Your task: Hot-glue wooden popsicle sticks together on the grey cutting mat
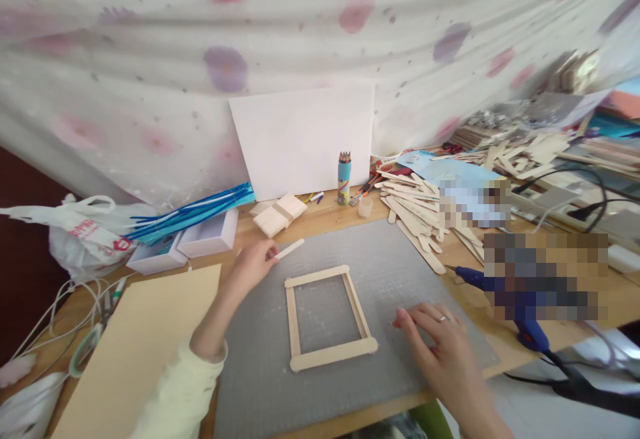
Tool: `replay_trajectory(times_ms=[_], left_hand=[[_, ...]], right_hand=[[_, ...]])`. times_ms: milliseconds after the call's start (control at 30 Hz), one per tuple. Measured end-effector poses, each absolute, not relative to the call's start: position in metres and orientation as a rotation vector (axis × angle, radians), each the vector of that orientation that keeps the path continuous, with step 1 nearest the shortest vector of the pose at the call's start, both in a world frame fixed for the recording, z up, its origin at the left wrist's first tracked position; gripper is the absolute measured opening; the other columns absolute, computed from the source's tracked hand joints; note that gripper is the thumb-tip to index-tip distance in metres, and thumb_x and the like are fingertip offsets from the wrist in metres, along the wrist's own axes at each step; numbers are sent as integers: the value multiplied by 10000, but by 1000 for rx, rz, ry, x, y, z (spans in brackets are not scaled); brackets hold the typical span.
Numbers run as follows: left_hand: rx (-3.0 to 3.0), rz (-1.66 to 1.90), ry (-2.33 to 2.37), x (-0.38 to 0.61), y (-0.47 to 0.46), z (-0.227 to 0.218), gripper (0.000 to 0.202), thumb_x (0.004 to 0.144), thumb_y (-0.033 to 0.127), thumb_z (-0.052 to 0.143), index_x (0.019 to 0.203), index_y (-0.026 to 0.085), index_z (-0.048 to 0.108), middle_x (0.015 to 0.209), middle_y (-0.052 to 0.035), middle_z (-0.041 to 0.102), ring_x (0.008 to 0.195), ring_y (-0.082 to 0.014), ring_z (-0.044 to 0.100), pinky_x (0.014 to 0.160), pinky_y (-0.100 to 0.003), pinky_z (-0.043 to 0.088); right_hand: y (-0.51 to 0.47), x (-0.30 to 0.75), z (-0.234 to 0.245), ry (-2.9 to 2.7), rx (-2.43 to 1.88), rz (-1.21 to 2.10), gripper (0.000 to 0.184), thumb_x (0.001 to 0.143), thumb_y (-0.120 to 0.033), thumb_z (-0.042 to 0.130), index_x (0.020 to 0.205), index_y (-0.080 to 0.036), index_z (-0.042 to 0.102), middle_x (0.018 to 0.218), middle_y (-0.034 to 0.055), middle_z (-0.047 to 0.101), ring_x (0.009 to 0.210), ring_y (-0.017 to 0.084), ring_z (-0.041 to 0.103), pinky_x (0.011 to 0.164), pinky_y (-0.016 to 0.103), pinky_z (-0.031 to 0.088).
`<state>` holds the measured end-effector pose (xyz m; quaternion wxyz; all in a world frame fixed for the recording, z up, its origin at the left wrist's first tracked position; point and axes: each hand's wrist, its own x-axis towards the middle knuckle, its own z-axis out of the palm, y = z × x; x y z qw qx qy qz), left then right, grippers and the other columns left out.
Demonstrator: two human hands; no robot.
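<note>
My left hand [254, 267] pinches one end of a wooden craft stick [291, 249] over the far left part of the grey cutting mat [250, 372]. A square frame of craft sticks [334, 353], with overlapping corners, lies flat on the mat between my hands. To the right of it, my right hand [440, 342] hovers low over the mat, thumb and fingertips drawn together. A tiny dark speck shows at those fingertips, too small to name. This hand wears a ring and does not touch the frame.
Loose craft sticks [417, 202] are heaped behind the mat's right side. A blue glue gun [527, 322], partly blurred out, sits at right. A pencil tube [343, 182] and a banded stick bundle [280, 215] stand behind. Tan board [145, 339] and cables lie left.
</note>
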<state>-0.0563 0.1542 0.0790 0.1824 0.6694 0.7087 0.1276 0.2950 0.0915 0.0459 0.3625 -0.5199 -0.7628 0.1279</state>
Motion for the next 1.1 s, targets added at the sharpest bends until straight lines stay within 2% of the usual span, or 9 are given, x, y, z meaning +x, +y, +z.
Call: replay_trajectory(times_ms=[133, 300, 400, 533, 600, 667, 767, 900, 1100], left_hand=[[1695, 546, 2007, -68, 144, 88, 249, 912, 347, 601, 1064, 158, 660, 981, -60, 726, 808, -191, 700, 789, -386, 566], [1484, 717, 1997, -78, 122, 82, 360, 809, 398, 517, 1020, 155, 678, 815, -63, 785, 690, -247, 745, 694, -356, 573], [1464, 736, 2028, -77, 111, 73, 294, 746, 402, 505, 880, 204, 676, 778, -52, 784, 651, -252, 738, 681, -363, 569], [1484, 761, 2153, -81, 111, 56, 276, 718, 308, 445, 906, 238, 633, 699, -50, 745, 630, -286, 717, 687, -408, 551], [1522, 774, 2190, -87, 112, 45, 296, 702, 278, 441, 932, 238, 622, 779, -86, 753, 738, -324, 725, 758, -450, 543], [1644, 759, 2212, -92, 111, 32, 328, 724, 277, 430, 982, 215, 624, 971, -145, 751, 939, -364, 704, 852, -484, 525], [1817, 687, 2242, -95, 106, 15, 383, 805, 278, 375, 1085, 172, 614, 1190, -192, 681, 1106, -390, 641, 910, -522, 505], [1874, 659, 2304, -88, 102, 11, 392, 867, 231, 302, 1106, 171, 607, 1164, -167, 688, 1106, -356, 642, 944, -530, 491], [1810, 605, 2326, -74, 102, 25, 484, 903, 204, 205, 1163, 93, 599, 1229, -193, 661, 1171, -325, 617, 966, -470, 496]], right_hand=[[100, 294, 55, -1905, -1299, 338, 406, 977, -420, 474, 652, -257, 654, 662, 21, 670, 663, 216, 601, 675, 367, 376], [110, 293, 52, -1916, -1319, 289, 387, 970, -407, 479, 661, -253, 654, 662, 35, 677, 663, 226, 616, 662, 369, 410], [119, 298, 53, -1945, -1380, 306, 298, 967, -340, 463, 777, -227, 663, 758, 63, 695, 737, 231, 651, 672, 354, 470], [149, 310, 63, -1940, -1571, 205, 176, 939, -239, 491, 941, -198, 662, 913, 84, 708, 833, 225, 674, 743, 346, 512], [170, 317, 69, -1934, -1725, 139, 157, 928, -185, 510, 957, -180, 664, 930, 89, 706, 850, 222, 674, 764, 356, 513], [189, 321, 72, -1934, -1910, 85, 134, 932, -171, 539, 988, -152, 660, 962, 87, 696, 893, 216, 665, 802, 374, 520], [207, 319, 73, -1985, -2159, 59, 197, 950, -279, 599, 1086, -143, 640, 1070, 79, 668, 932, 196, 655, 820, 385, 547], [216, 307, 73, -2099, -2352, 47, 304, 946, -331, 616, 1192, -154, 611, 1192, 102, 632, 990, 208, 649, 838, 394, 558], [219, 294, 85, -2182, -2505, -6, 336, 940, -328, 625, 1213, -135, 597, 1195, 106, 630, 1001, 220, 649, 843, 412, 559]])
